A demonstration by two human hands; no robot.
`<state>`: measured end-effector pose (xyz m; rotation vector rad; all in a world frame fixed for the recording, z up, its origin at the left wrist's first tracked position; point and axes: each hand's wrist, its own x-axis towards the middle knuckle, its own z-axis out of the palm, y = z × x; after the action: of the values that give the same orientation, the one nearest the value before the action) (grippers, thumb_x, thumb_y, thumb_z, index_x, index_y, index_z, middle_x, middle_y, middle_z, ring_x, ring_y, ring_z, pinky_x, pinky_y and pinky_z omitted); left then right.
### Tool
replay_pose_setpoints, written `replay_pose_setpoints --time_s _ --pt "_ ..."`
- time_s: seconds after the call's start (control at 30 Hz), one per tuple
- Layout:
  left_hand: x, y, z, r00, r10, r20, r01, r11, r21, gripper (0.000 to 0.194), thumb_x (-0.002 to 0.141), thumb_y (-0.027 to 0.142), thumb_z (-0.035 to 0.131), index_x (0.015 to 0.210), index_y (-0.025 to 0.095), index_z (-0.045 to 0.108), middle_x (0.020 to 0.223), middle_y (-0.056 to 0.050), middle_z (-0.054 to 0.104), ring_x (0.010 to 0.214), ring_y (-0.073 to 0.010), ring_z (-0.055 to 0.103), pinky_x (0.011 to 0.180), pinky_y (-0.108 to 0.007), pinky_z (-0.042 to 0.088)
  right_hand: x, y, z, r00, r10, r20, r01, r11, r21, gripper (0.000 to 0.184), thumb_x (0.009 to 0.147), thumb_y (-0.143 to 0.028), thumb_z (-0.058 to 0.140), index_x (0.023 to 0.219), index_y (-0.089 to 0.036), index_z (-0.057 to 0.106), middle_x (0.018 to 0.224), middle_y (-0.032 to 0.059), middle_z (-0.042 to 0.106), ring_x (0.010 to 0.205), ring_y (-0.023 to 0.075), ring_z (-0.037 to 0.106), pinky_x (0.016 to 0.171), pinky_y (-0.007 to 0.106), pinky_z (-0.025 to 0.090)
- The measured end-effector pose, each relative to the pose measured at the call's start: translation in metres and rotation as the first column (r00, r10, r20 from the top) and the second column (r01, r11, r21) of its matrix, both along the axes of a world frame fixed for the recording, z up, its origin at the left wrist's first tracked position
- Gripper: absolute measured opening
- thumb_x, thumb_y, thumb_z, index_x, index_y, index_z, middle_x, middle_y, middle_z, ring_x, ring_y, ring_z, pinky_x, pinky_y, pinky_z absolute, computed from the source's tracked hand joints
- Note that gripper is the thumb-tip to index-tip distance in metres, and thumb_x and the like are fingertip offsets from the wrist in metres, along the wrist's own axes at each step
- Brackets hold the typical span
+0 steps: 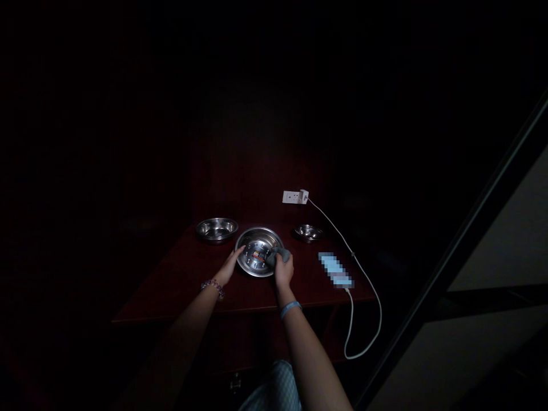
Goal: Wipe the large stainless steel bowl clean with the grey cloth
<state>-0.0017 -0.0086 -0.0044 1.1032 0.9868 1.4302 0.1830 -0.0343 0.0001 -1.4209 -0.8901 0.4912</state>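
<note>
A round, shiny metal bowl [252, 266] is tilted up off the dark red table, its inside facing me, with a small coloured label at its centre. My left hand [229, 267] grips its left rim, thumb on the inner side and the other fingers hidden. A grey cloth [278, 256] is bunched in my right hand [284, 270], pressed to the bowl's right inner side. Farther back on the left are metal bowls [217, 229], apparently stacked. A smaller metal bowl [308, 232] sits to the right.
On the right of the table [180, 291] lies a phone [335, 269], blurred out. Its white cable [380, 311] loops past the table edge up to a charger [303, 196] in a wall socket [291, 197]. The surroundings are very dark.
</note>
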Motion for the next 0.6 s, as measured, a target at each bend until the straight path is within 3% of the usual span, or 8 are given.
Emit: replay_pose_setpoints --time_s 0.33,0.6 --pt "0.003 -0.014 0.011 0.994 -0.043 -0.097 0.045 0.999 0.020 0.048 0.081 0.041 0.069 0.124 0.020 0.066 0.134 -0.008 0.065 0.133 -0.0278 0.052 0.116 -0.038 0.035 -0.002 -0.001 0.001 0.999 -0.007 0.038 0.008 0.999 -0.037 0.022 0.078 -0.036 0.058 0.095 -0.022 0.062 0.090 0.0061 0.074 0.082 0.0248 0.069 0.076 0.031 0.048" --pt "-0.001 -0.001 0.001 0.997 -0.015 -0.074 0.013 1.000 -0.028 0.051 0.080 0.046 0.067 0.122 0.017 0.066 0.134 -0.011 0.065 0.131 -0.0268 0.055 0.114 -0.038 0.037 -0.001 0.000 0.001 1.000 0.004 0.026 -0.004 1.000 -0.017 0.021 0.076 -0.035 0.059 0.093 -0.022 0.062 0.089 0.0064 0.074 0.083 0.0251 0.069 0.076 0.031 0.048"
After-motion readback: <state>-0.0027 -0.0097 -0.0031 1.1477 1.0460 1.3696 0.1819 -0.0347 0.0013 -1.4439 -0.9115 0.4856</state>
